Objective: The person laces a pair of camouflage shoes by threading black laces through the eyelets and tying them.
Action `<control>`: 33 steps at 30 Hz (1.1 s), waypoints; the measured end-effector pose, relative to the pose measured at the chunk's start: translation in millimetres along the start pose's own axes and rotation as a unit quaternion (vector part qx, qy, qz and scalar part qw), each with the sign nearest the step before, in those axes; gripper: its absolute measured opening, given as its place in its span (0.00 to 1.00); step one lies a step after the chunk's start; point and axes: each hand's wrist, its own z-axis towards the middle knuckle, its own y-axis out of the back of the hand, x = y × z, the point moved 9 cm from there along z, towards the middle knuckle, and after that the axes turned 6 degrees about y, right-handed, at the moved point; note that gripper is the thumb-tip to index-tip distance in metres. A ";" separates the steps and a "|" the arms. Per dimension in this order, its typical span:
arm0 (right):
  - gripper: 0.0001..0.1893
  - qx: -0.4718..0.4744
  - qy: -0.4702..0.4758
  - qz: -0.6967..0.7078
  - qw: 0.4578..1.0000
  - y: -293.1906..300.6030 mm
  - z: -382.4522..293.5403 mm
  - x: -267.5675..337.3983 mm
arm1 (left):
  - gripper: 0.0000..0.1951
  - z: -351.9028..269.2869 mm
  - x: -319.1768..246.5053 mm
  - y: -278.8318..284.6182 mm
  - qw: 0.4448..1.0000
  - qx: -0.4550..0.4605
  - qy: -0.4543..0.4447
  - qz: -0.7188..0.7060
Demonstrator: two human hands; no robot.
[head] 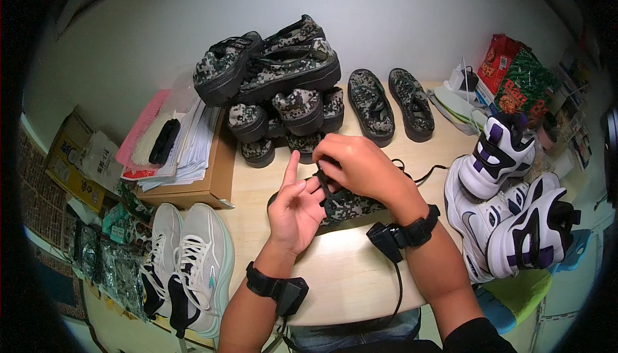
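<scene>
A low digital-camouflage shoe (359, 206) with a black sole lies sideways on the light wooden table (357, 266), its toe end partly behind my left hand. My left hand (298, 213) is palm up at its left part; the index finger points up, and the other fingers curl against the black lacing edge. Above the lacing, my right hand (355, 164) is bent over with its fingertips pinching a black shoelace (322, 179). A loose lace end (429, 173) trails to the right over the table. My right hand and wrist hide part of the shoe.
Behind stands a pile of camouflage shoes (289, 75), with another pair (371, 106) to its right. A cardboard box (212, 184) with papers and grey running shoes (203, 256) are at left. White sneakers (502, 227) stack at right, near snack bags (521, 85). Cables hang from both wrist straps.
</scene>
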 end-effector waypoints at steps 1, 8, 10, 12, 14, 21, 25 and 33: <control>0.04 -0.020 -0.006 0.013 1.000 2.3 0.2 -1.7 | 0.40 0.0 0.5 0.4 1.000 0.001 0.002 0.001; 0.05 -0.159 -0.039 -0.060 0.985 27.0 -5.6 -22.8 | 0.40 0.6 0.2 -5.6 1.000 0.012 0.000 0.000; 0.06 -0.126 -0.073 -0.071 0.987 26.2 -8.0 -33.5 | 0.40 0.3 0.4 -5.3 1.000 0.010 0.003 0.003; 0.11 -0.069 -0.132 -0.043 0.988 18.0 -9.4 -46.4 | 0.40 -0.4 0.8 -4.0 1.000 0.005 0.003 0.004; 0.12 -0.011 -0.157 0.000 0.988 10.5 -7.8 -45.4 | 0.40 -0.1 1.2 -2.4 1.000 0.000 0.003 0.005; 0.10 0.052 -0.225 0.184 0.955 -18.4 -11.3 -46.7 | 0.40 1.6 3.1 0.5 1.000 -0.001 -0.002 0.003; 0.09 -0.094 -0.228 0.272 0.930 -2.8 -12.1 -64.8 | 0.40 1.1 1.3 -5.5 1.000 0.003 -0.002 0.001; 0.12 -0.136 -0.224 0.292 0.920 26.1 -14.6 -72.5 | 0.40 1.7 2.2 -2.9 1.000 0.004 -0.001 0.009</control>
